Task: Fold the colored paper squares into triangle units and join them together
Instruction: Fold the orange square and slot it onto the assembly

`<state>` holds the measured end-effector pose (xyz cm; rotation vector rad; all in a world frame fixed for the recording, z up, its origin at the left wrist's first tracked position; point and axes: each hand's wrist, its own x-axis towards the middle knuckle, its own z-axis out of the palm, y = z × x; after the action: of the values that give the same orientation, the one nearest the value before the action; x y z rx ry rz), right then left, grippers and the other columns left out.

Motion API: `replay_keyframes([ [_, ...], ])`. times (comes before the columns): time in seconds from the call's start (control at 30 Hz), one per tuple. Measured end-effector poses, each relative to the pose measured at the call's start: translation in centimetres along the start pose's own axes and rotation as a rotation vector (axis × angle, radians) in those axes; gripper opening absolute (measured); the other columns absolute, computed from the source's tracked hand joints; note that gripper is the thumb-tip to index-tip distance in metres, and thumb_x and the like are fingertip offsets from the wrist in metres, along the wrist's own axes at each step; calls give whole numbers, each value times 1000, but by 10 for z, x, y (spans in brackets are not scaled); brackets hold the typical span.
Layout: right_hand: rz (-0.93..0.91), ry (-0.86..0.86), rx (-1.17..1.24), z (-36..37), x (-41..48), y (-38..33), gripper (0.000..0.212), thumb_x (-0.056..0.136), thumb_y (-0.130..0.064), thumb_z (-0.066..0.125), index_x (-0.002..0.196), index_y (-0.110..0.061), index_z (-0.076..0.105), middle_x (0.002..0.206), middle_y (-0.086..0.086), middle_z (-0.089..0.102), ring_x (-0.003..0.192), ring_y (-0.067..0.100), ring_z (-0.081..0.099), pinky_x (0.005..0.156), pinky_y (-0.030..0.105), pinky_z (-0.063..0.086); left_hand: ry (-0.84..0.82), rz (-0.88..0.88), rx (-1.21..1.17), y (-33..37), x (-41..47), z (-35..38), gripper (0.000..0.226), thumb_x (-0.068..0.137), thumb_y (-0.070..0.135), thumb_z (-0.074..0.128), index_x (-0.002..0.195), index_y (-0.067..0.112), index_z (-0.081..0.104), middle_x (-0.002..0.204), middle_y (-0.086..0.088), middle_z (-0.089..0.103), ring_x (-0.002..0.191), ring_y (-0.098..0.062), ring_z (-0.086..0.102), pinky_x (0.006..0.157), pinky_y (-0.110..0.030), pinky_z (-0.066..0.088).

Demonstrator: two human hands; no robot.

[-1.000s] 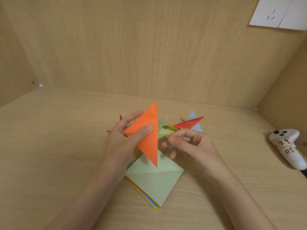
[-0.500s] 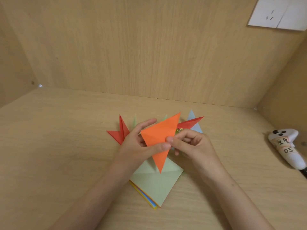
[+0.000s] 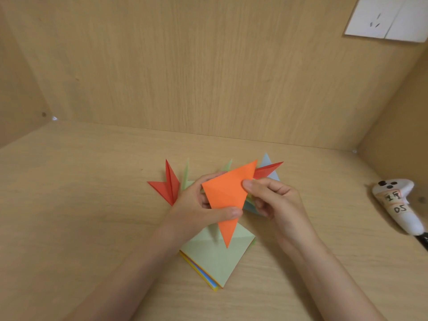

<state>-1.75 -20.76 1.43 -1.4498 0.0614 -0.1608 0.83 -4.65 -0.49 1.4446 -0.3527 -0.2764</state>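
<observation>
Both hands (image 3: 199,205) (image 3: 275,200) pinch an orange paper triangle (image 3: 225,193) above a paper stack (image 3: 215,258)

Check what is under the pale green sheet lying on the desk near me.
Under the pale green sheet lies a stack of coloured squares. Only thin yellow, blue and orange edges show along its lower left side. How many there are, and their faces, are covered.

Left grip (image 3: 198,205) pinching orange triangle (image 3: 228,192), right grip (image 3: 278,200) pinching its edge
</observation>
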Motion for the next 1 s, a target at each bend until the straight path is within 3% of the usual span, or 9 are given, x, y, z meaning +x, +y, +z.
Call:
replay_keyframes([
  [0.27,-16,131,107,-5,5,-2,32,76,-17,67,45,-20,60,47,-8,38,48,10,32,44,20,21,-37,-44,24,1,-2,2,64,62,-4,82,114,25,57,88,6,72,78,-4,68,65,-16,51],
  [0.4,-33,232,251,-15,8,-2,22,81,-18,67,60,-19,61,50,-4,36,49,10,32,43,20,22,-64,-59,92,1,-4,1,58,58,2,83,107,26,61,89,8,72,83,-5,68,71,-18,52],
  [0.47,-72,253,212,-16,8,-1,25,83,-19,66,59,-21,62,47,-7,38,48,10,33,44,19,23,-18,-48,84,3,-5,0,51,62,-2,83,101,23,64,90,6,73,84,-5,68,73,-17,53],
  [0.6,-222,92,-40,-2,1,4,16,83,-27,68,76,-13,65,56,-6,52,51,9,44,45,16,32,125,26,5,5,-2,0,38,68,-7,76,97,15,63,83,4,72,78,-4,66,70,-16,52],
  [0.67,-256,-21,-133,4,-1,7,22,79,-30,70,89,-12,62,62,-1,59,56,9,53,48,16,39,166,41,-27,4,-2,0,38,68,-9,75,97,12,63,83,3,72,77,-4,65,68,-16,52],
  [0.8,-209,-141,-141,9,-2,14,34,77,-14,73,104,-20,53,65,5,60,62,18,55,50,29,44,143,55,-35,4,-2,1,35,69,-12,72,92,13,64,77,5,73,74,-2,66,64,-14,50],
  [0.87,-223,-138,-119,9,-1,14,37,80,-4,70,107,-19,50,64,5,59,58,16,55,51,29,46,112,61,-23,5,-3,2,31,69,-11,72,90,11,66,78,4,73,74,-3,67,64,-15,50],
  [1.0,-236,-164,-64,5,0,12,33,81,5,66,105,-12,50,62,7,57,49,18,52,52,27,46,70,31,-64,9,-6,2,23,68,19,76,88,10,69,79,-2,73,73,-10,69,67,-20,55],
])
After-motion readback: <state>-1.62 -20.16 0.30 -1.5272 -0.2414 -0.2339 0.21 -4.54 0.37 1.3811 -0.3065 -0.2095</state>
